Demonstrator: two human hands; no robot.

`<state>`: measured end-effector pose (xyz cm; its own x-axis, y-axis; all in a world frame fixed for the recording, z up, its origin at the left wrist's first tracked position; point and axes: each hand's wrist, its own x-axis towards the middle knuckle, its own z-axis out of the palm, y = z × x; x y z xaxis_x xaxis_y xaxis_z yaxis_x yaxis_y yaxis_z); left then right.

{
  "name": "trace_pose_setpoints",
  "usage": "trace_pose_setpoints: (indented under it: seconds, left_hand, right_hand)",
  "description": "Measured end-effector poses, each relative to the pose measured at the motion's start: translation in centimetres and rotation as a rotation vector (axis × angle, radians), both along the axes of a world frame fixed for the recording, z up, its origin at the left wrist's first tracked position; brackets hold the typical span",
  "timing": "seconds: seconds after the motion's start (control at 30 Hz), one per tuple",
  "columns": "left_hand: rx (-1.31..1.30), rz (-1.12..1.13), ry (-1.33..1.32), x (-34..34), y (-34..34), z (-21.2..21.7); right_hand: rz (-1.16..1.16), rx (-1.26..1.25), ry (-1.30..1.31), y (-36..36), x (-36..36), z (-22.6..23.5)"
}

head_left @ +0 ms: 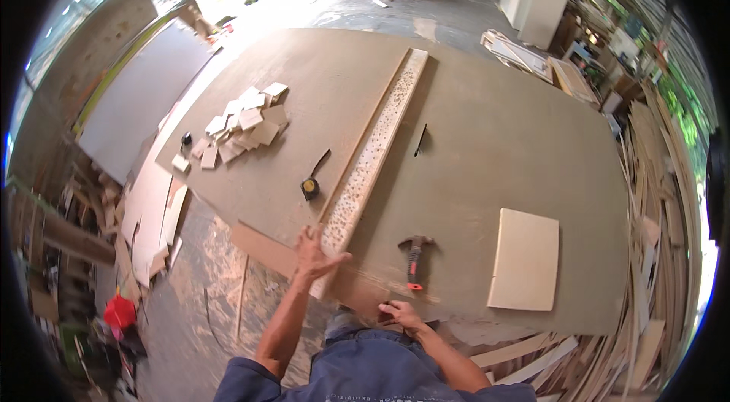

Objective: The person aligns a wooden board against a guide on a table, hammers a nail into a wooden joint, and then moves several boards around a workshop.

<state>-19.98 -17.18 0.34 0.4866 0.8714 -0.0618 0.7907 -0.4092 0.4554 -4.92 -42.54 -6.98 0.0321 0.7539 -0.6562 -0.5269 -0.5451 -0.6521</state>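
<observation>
A long, narrow wooden trough (378, 142) with raised side strips and a speckled inner face lies across the table. Over its near end, my left hand (315, 256) rests with fingers spread. My right hand (401, 314) is closed at the table's near edge, close to my waist. Something small and dark shows at its fingers, too hidden to name. Just beyond that hand lies a claw hammer (415, 261) with a black and red handle. Left of the trough is a tape measure (310, 187) with some blade out, and a dark pen-like tool (420, 140) lies to the right.
The large brown tabletop (471, 166) carries a pile of small wooden squares (249, 119) at left and a pale rectangular panel (523, 259) at right. Wood offcuts (661, 212) crowd the right side. A pale sheet (144, 105) leans at left; a white cabinet (534, 5) stands behind.
</observation>
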Motion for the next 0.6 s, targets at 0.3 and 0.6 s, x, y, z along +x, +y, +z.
trace_pose_setpoints:
  seconds: [0.3,0.6]
  left_hand:
    - [-0.061,-0.149,-0.092,0.3,1.7,-4.5]
    - [-0.495,-0.060,-0.615,0.3,0.4,-4.0]
  right_hand:
    - [-0.472,-0.120,-0.580,0.9,-5.5,0.3]
    - [-0.439,0.057,-1.173,3.2,-8.0,16.2]
